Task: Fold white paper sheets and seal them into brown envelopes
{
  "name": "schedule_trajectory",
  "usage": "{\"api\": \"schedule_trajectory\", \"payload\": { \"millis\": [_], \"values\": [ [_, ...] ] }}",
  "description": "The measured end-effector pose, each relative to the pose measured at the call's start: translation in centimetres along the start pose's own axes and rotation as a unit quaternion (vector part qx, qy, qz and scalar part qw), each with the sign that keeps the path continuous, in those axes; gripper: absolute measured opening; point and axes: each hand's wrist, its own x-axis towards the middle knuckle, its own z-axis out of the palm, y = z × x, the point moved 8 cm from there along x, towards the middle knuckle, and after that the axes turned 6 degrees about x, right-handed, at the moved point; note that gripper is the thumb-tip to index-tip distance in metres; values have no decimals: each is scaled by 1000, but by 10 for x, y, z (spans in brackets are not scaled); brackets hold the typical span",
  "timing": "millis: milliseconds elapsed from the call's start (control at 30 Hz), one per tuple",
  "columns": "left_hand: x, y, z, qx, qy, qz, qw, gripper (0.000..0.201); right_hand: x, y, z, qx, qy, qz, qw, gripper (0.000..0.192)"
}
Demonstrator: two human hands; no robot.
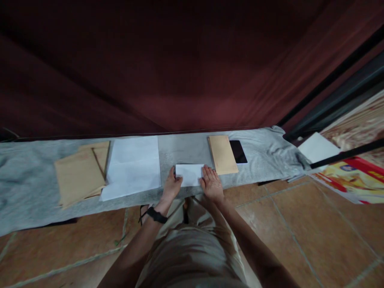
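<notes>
A small folded white paper lies on the grey cloth near its front edge. My left hand holds the paper's left edge with curled fingers. My right hand lies flat with fingers spread, pressing the paper's right edge down. A black band sits on my left wrist.
Left of my hands lie white sheets and a stack of brown envelopes. Right of them lie a brown envelope and a dark phone. A dark red curtain hangs behind. Another white sheet and colourful printed material lie at far right.
</notes>
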Motion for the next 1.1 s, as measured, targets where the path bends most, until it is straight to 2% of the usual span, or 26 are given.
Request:
{"api": "schedule_trajectory", "payload": {
  "millis": [133,333,533,633,700,800,867,967,1033,1100],
  "values": [
    [-13,-9,7,-169,-46,-96,980,80,-5,-2,-8,28,-23,-8,999,53],
    [-25,-8,-2,-283,-61,-125,949,84,-9,-4,-16,127,-99,-76,984,59],
    [-35,0,-7,-336,-93,-122,929,85,-1,13,-27,249,-38,-18,968,45],
    [-37,8,-10,-381,-118,-118,910,69,5,13,-34,288,-13,3,958,38],
    [-36,12,-12,-396,-135,-120,900,57,9,15,-36,317,-1,42,948,33],
    [-31,9,-18,-370,-128,-119,912,50,13,24,-33,346,17,129,929,37],
    [-24,6,-22,-297,-107,-89,945,49,15,29,-28,369,26,170,913,43],
    [-13,4,-26,-136,-67,-15,988,33,18,31,-14,432,25,196,880,43],
    [-7,3,-26,-76,-44,6,996,19,20,31,-5,465,19,202,862,41],
    [-3,1,-25,-60,-26,5,998,17,21,29,3,483,11,201,852,39]
  ]
}}
